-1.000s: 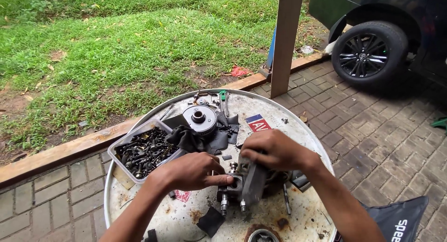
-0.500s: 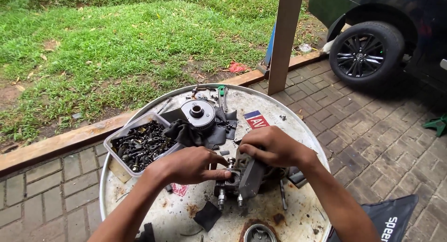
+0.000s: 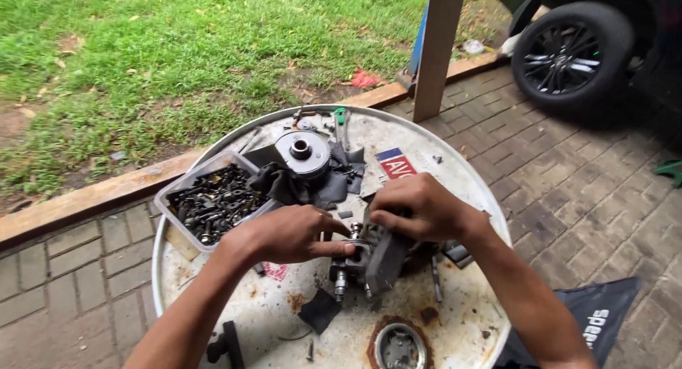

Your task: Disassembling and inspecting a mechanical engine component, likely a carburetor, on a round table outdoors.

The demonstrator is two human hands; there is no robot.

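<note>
A dark metal engine part [image 3: 380, 261] with small upright fittings stands on the top of a white, rusty steel drum [image 3: 455, 319]. My right hand [image 3: 419, 207] grips the part from above, fingers curled over its top. My left hand [image 3: 295, 234] comes in from the left, with thumb and fingertips pinched on a small metal piece [image 3: 355, 234] at the part's left side. Just behind the hands lies a round grey metal disc with a central hub [image 3: 302, 152] on dark rags.
A clear plastic tray [image 3: 170, 198] full of dark bolts and nuts sits on the drum's left edge. A round cap [image 3: 398, 346] is set in the drum's near side. A wooden post [image 3: 437, 49], grass, brick paving and a car wheel [image 3: 568, 53] surround the drum.
The view has shifted slightly. Both hands stay on the engine part, the left hand's fingers closing in on the small piece at its side.
</note>
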